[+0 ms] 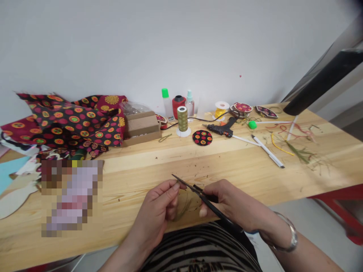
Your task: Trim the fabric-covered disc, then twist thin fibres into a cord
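Note:
Near the table's front edge, my right hand point(221, 200) grips black-handled scissors point(204, 198), whose tip points up and left. Just left of it, my left hand point(163, 200) is closed in a pinch, with its thumb and fingertips beside the scissor blades. Thin olive threads point(184, 207) hang below the left fingertips; whether they are what the pinch holds is too small to tell. Beyond the hands lies a round patterned fabric piece point(202, 138). An olive thread spool point(183, 120) stands behind it to the left.
Patterned cloth point(73, 121) is heaped at the left beside a cardboard box point(141, 128). A black glue gun point(221, 128), a marker point(268, 151) and loose thread tassels point(302, 151) lie at the right. Bottles and more spools line the wall. A black tube point(326, 81) rises at the right.

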`<state>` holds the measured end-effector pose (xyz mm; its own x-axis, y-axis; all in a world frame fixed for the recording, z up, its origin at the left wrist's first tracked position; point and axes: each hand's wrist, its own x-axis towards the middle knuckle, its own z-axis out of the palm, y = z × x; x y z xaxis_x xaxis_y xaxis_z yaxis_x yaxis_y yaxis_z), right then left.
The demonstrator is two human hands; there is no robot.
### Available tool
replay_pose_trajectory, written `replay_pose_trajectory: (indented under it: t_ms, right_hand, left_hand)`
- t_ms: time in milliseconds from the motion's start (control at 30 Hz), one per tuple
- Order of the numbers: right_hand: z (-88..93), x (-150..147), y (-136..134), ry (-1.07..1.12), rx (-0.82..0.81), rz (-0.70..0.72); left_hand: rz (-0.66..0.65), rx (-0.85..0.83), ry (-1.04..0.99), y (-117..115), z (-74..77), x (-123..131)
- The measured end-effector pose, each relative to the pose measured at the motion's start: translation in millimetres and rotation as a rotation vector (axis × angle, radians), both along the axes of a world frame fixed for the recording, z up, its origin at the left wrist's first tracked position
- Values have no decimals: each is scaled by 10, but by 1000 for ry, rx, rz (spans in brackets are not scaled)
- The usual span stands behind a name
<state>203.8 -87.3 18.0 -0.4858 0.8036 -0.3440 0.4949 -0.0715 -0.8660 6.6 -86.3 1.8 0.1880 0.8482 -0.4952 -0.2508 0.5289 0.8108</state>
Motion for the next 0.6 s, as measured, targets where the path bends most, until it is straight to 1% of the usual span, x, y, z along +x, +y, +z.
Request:
replay_pose_trajectory:
  t_ms: [267, 433, 600]
  right_hand:
    - [-36, -17, 6, 25, 17, 66]
    - [-25, 3, -10, -24, 33, 114]
    - [58, 23, -6, -112, 54, 225]
  left_hand:
    - [44, -28, -4, 3, -10, 4]
    - [147, -26, -45, 23, -37, -45]
    - [229, -1, -36, 50, -26, -94]
